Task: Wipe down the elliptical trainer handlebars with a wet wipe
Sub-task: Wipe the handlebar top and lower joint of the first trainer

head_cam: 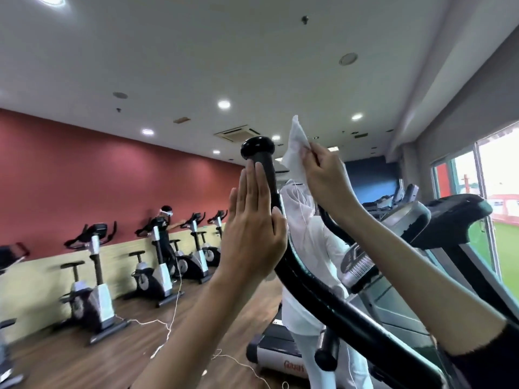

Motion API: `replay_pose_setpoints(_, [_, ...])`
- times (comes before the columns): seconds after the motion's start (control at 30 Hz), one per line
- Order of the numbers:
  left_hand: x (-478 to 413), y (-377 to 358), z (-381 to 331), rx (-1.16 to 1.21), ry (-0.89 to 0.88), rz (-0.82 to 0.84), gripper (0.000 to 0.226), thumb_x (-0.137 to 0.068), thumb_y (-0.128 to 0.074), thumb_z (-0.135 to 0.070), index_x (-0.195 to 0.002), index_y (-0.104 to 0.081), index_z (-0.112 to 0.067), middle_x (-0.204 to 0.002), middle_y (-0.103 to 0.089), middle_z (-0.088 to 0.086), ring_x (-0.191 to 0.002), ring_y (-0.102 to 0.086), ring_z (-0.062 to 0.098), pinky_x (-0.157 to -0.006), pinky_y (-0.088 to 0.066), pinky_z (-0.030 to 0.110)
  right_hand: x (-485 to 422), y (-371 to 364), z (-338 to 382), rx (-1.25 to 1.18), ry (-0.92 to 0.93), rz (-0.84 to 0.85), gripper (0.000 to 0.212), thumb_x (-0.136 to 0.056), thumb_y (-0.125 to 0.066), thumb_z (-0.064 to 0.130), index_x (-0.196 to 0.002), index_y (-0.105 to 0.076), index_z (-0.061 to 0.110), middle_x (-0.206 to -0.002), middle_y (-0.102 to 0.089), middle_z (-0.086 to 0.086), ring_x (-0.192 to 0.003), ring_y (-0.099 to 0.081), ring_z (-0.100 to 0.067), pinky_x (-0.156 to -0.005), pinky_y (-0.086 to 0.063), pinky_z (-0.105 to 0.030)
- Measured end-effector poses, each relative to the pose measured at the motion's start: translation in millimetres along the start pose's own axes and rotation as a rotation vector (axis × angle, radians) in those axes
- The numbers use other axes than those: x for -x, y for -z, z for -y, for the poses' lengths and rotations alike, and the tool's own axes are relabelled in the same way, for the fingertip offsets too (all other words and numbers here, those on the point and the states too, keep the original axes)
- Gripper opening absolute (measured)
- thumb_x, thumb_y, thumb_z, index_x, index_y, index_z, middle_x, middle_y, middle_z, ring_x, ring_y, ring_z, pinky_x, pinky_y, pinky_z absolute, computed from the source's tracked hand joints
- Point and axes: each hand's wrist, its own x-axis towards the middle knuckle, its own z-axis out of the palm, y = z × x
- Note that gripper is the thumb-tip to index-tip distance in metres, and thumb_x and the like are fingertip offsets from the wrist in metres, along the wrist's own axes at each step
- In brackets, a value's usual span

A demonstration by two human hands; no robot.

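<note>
A black elliptical handlebar (pixel 306 287) curves up from the lower right to a round knob at its top (pixel 257 146). My left hand (pixel 254 220) is raised against the bar just below the knob, fingers straight and together, touching its left side. To the right of the knob my right hand (pixel 327 175) pinches a white wet wipe (pixel 295 147), which hangs partly unfolded in the air, apart from the bar. The trainer's console (pixel 362 265) shows behind my right forearm.
A person in white (pixel 311 248) stands just beyond the handlebar on a treadmill (pixel 278 357). Exercise bikes (pixel 95 279) line the red wall at left, with another person (pixel 164 228) among them. Cables trail on the wooden floor. Windows are at right.
</note>
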Motion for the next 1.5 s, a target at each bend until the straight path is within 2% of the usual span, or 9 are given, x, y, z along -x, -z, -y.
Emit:
replay_pose_setpoints(0.23, [6, 5, -12, -0.102, 0.116, 0.031, 0.067, -0.087, -0.010, -0.037, -0.144, 0.021, -0.021, -0.158, 0.019, -0.003, -0.146, 0.014, 0.006, -0.116, 0.011, 0.021, -14, -8, -16, -0.141, 0.008, 0.086, 0.032, -0.101, -0.041, 0.013, -0.074, -0.048, 0.029, -0.044, -0.045, 0.015, -0.043, -0.040, -0.001, -0.049, -0.025, -0.018])
replay_pose_setpoints(0.37, [10, 10, -24, -0.168, 0.170, 0.062, 0.067, -0.087, -0.008, -0.038, -0.145, 0.020, -0.021, -0.155, 0.021, -0.007, -0.145, 0.015, 0.004, -0.117, 0.011, 0.021, -13, -11, -24, -0.273, -0.017, 0.155, 0.028, -0.101, -0.039, 0.016, -0.078, -0.053, 0.004, -0.055, -0.039, 0.005, -0.051, -0.038, -0.013, -0.053, -0.029, -0.032])
replay_pose_setpoints(0.43, [12, 12, -29, -0.187, 0.203, 0.081, 0.069, -0.088, -0.010, -0.037, -0.149, 0.017, -0.018, -0.159, 0.017, -0.004, -0.146, 0.013, 0.004, -0.116, 0.011, 0.019, -11, -12, -23, -0.326, -0.038, 0.191, 0.031, -0.101, -0.039, 0.017, -0.080, -0.051, -0.003, -0.059, -0.040, 0.002, -0.053, -0.040, -0.013, -0.050, -0.031, -0.028])
replay_pose_setpoints(0.53, [14, 16, -35, -0.226, 0.241, 0.121, 0.070, -0.089, -0.010, -0.036, -0.151, 0.013, -0.015, -0.160, 0.016, -0.002, -0.145, 0.015, 0.003, -0.113, 0.014, 0.015, -7, -14, -19, -0.440, -0.067, 0.236, 0.029, -0.102, -0.039, 0.016, -0.075, -0.049, 0.009, -0.060, -0.040, 0.003, -0.046, -0.036, -0.004, -0.043, -0.030, -0.018])
replay_pose_setpoints(0.87, [11, 25, -40, -0.191, 0.296, 0.227, 0.063, -0.102, -0.028, -0.019, -0.152, 0.009, -0.018, -0.159, 0.012, -0.009, -0.141, 0.016, -0.008, -0.116, 0.009, 0.016, 0, -20, -10, -0.708, -0.161, 0.332, 0.035, -0.102, -0.036, 0.023, -0.068, -0.042, 0.019, -0.058, -0.039, 0.011, -0.052, -0.034, -0.004, -0.052, -0.029, -0.022])
replay_pose_setpoints(1.0, [5, 25, -43, -0.139, 0.293, 0.241, 0.060, -0.102, -0.026, -0.019, -0.153, 0.005, -0.017, -0.160, 0.008, -0.007, -0.141, 0.014, -0.008, -0.115, 0.007, 0.014, -8, -30, -5, -0.729, -0.127, 0.358, 0.030, -0.102, -0.035, 0.030, -0.092, -0.062, 0.020, -0.080, -0.058, 0.008, -0.075, -0.053, -0.008, -0.072, -0.042, -0.031])
replay_pose_setpoints(1.13, [2, 24, -45, -0.068, 0.325, 0.234, 0.066, -0.091, -0.019, -0.028, -0.154, 0.002, -0.017, -0.161, 0.005, -0.008, -0.142, 0.010, -0.007, -0.118, 0.003, 0.017, -16, -30, 4, -0.659, -0.010, 0.342, 0.031, -0.103, -0.034, 0.028, -0.107, -0.063, 0.040, -0.098, -0.062, 0.017, -0.089, -0.056, 0.002, -0.078, -0.041, -0.015])
replay_pose_setpoints(1.3, [3, 23, -39, -0.034, 0.355, 0.249, 0.071, -0.087, -0.019, -0.029, -0.154, 0.005, -0.022, -0.160, 0.009, -0.013, -0.142, 0.011, -0.009, -0.121, -0.004, 0.029, -16, -36, -12, -0.456, 0.336, 0.298, 0.035, -0.102, -0.042, 0.015, -0.134, -0.053, 0.009, -0.140, -0.045, 0.008, -0.135, -0.033, -0.002, -0.112, -0.021, -0.012])
replay_pose_setpoints(1.5, [1, 25, -41, 0.067, 0.379, 0.227, 0.071, -0.086, -0.023, -0.026, -0.154, -0.001, -0.022, -0.160, 0.004, -0.015, -0.142, 0.006, -0.010, -0.121, -0.005, 0.026, -14, -44, -30, -0.518, 0.345, 0.294, 0.041, -0.099, -0.047, 0.007, -0.140, -0.044, 0.005, -0.146, -0.038, 0.004, -0.139, -0.029, -0.004, -0.115, -0.020, -0.018])
